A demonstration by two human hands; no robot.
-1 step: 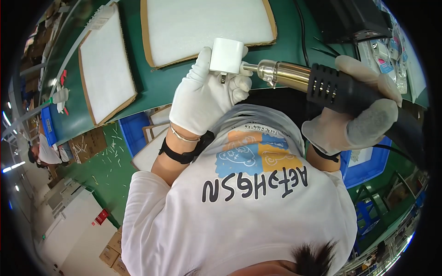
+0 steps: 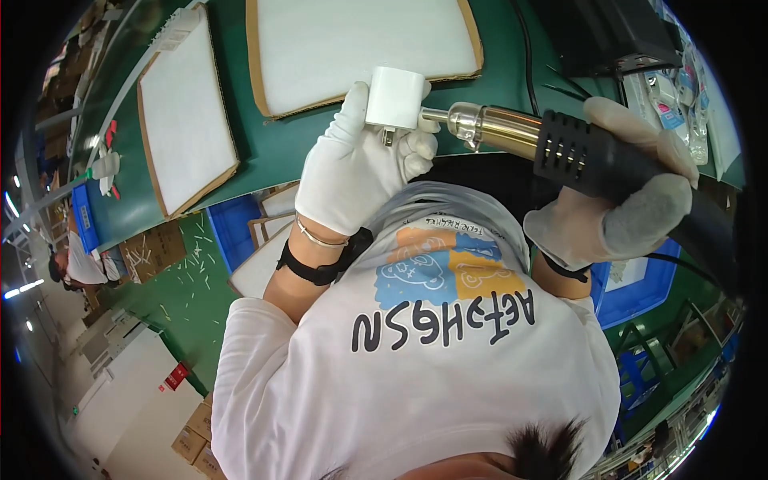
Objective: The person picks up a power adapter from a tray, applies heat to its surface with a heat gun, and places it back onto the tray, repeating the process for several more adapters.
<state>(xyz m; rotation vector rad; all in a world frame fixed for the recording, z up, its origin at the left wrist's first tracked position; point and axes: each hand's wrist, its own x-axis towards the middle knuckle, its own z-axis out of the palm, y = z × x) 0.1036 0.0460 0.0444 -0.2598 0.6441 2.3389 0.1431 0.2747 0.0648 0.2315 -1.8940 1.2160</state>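
A white plug-in charger point(image 2: 395, 98) with metal prongs at its lower side is held up in my white-gloved left hand point(image 2: 352, 172), fingers closed behind it. Around the black handle of a hot-air gun point(image 2: 512, 132) my gloved right hand point(image 2: 632, 192) is wrapped, its fingertips greyed. The gun's thin metal nozzle points left and its tip meets or nearly meets the charger's right side; I cannot tell which. My left fingers curl just under the nozzle tip. Both hands are above the near edge of the green table point(image 2: 312, 140).
White foam sheets edged in cardboard lie on the table, one board point(image 2: 360, 48) ahead and another board point(image 2: 188, 112) to the left. A black box point(image 2: 608, 36) and bagged items point(image 2: 672, 104) are at right. Blue bins point(image 2: 640, 288) sit below. Another person point(image 2: 80, 264) is far left.
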